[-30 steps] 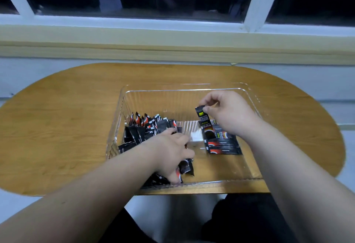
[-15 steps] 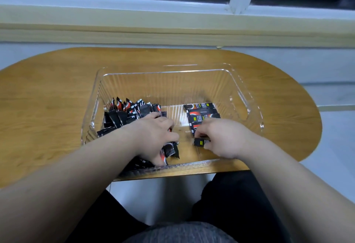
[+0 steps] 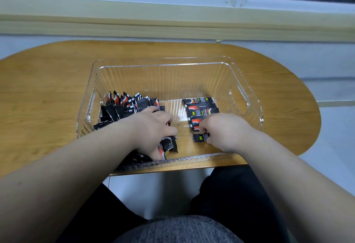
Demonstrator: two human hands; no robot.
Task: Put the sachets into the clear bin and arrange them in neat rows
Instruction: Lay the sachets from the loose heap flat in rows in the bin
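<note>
Inside the clear bin, the right hand pinches one sachet at five o'clock, at the near end of a flat row at three. The left hand grips a bunch with curled fingers, beside the loose heap at nine. These thin, slick-looking packets could slide and skew the row if nudged. The bin is ribbed, glossy, rectangular plastic; the table is smooth wood.
</note>
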